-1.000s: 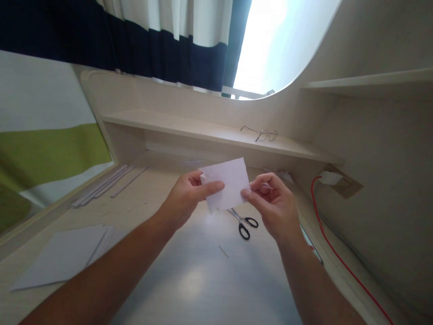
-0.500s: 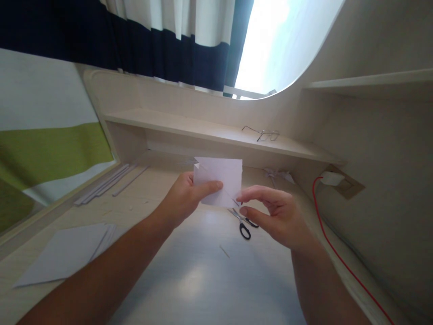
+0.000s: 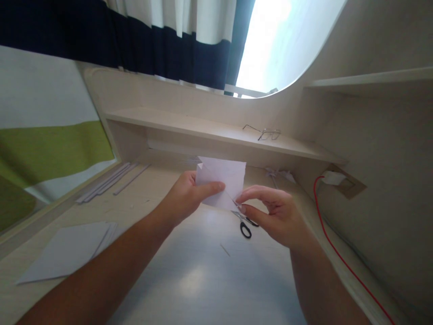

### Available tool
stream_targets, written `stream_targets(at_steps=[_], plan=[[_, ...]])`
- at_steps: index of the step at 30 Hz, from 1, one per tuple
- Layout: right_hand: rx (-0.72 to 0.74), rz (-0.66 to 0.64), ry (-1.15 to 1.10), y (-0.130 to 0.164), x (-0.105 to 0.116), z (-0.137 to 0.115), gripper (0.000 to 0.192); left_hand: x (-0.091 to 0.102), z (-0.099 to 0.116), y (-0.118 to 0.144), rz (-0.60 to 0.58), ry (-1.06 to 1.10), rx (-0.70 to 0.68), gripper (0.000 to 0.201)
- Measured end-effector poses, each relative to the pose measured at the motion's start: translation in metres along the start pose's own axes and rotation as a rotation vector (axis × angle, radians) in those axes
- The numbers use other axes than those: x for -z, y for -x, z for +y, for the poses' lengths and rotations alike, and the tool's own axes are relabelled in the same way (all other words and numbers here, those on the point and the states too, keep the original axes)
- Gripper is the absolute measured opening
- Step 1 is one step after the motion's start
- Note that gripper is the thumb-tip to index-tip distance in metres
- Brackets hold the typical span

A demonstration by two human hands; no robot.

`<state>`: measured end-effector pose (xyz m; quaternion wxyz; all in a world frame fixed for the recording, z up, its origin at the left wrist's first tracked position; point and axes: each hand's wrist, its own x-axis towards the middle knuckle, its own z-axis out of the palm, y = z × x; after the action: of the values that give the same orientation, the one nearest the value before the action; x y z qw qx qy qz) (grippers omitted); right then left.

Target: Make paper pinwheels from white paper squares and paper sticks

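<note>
Head view: a folded white paper [image 3: 221, 183] is held up in the air above the pale worktop [image 3: 203, 275], well clear of its surface. The left hand [image 3: 189, 196] is closed on the paper's left edge, the thumb pressed flat across the front face near the lower left and the fingers hidden behind the sheet, so the bulk of the paper stands up and to the right of that grip. A diagonal crease is seen running across the sheet from upper left to lower right. The right hand [image 3: 274, 214] is set at the paper's lower right corner, where thumb and forefinger are brought nearly together in a narrow pinch at the end of the crease; whether the corner is actually clamped between them cannot be told, and the remaining fingers are loosely curled. Just below and behind that corner, black-handled scissors [image 3: 245, 223] are laid on the worktop, partly covered by the right hand. A stack of white sheets [image 3: 71, 248] is lying at the left of the worktop, and thin white strips [image 3: 111, 180] are lined up farther back. Spectacles [image 3: 265, 132] are resting on the shelf [image 3: 203, 128] above, and a red cable [image 3: 333, 246] is trailed down the right side.
</note>
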<state>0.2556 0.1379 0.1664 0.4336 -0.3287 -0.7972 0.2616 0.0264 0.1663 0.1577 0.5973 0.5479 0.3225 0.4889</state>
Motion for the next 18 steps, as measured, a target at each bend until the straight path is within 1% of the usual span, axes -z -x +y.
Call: stream_targets(at_steps=[5, 10, 18], plan=[[-0.004, 0.026, -0.030, -0.001, -0.003, 0.002, 0.008, 0.000, -0.001, 0.001, -0.012, 0.000, -0.011, 0.025], [-0.066, 0.105, -0.059, 0.002, -0.008, 0.007, 0.009, -0.003, 0.000, 0.001, 0.006, -0.006, 0.003, 0.025], [-0.120, 0.179, -0.103, 0.002, -0.013, 0.009, 0.010, -0.005, 0.000, 0.002, 0.034, -0.018, -0.023, 0.024]])
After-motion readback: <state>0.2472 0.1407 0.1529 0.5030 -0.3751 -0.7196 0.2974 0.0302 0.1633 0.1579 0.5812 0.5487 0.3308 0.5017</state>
